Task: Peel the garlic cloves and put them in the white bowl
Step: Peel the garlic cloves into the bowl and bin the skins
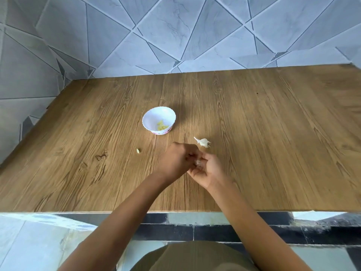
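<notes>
A white bowl [150,116] with a scalloped rim stands near the middle of the wooden table [273,143]; several pale yellow peeled garlic pieces [162,126] lie inside it. My left hand [175,161] and my right hand [209,171] meet just above the table, in front of the bowl. Between their fingertips they pinch a small garlic clove [198,162] with papery skin, mostly hidden by the fingers. A garlic bulb remnant [203,142] with white skin and a stem lies on the table just beyond my right hand. A single small clove [138,151] lies to the left of my hands.
The table's near edge [175,211] runs across the view below my forearms. A wall of grey tiles [175,36] rises behind the table's far edge and along its left side. Tiled floor shows below.
</notes>
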